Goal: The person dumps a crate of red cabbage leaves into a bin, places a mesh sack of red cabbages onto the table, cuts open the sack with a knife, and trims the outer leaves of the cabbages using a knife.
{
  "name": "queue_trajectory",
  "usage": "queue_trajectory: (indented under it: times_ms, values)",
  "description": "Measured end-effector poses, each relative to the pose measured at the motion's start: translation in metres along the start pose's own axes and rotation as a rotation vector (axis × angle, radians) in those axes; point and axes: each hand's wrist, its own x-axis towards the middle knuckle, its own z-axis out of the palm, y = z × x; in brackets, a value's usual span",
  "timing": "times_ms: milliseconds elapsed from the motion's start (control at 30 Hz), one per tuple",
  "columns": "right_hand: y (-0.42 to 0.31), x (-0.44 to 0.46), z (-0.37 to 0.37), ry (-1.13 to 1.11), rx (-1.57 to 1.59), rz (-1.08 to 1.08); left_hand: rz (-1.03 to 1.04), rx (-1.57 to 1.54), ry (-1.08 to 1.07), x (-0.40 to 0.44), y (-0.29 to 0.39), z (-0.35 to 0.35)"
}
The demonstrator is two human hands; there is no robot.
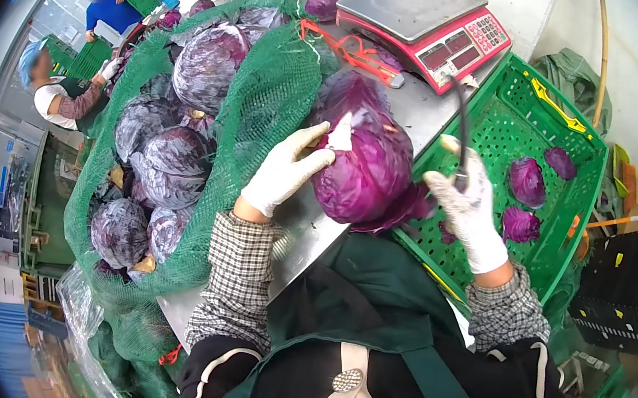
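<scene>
In a white glove, my left hand [288, 169] grips the left side of a red cabbage [368, 165], thumb and fingers closed against it. The cabbage is held over the edge of the metal table, its pale cut stem facing up and some outer leaves hanging loose at its lower right. My right hand [469, 207], also gloved, is closed around a thin, dark, curved knife [462, 125] that points up. That hand is just right of the cabbage, above a green plastic crate [500, 110] with several loose purple leaves [528, 183] inside.
A green mesh sack [267, 104] full of red cabbages [172, 166] fills the left of the metal table [300, 249]. A red weighing scale [429, 32] stands at the back, near an orange strap [354, 55]. Two people [110, 6] are at the far left.
</scene>
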Motion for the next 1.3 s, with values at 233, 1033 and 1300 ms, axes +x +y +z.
queue_trajectory:
  times_ms: [233,1033,1300]
  values:
    - [0.022,-0.004,0.041,-0.067,-0.112,-0.27,-0.056,0.332,0.196,-0.032,0.028,0.025]
    - [0.025,0.051,-0.017,0.311,-0.53,-0.531,0.012,-0.576,0.131,-0.069,-0.021,0.024]
    - [0.013,0.024,-0.087,0.044,-0.608,-0.262,0.149,0.248,0.012,-0.046,0.004,0.025]
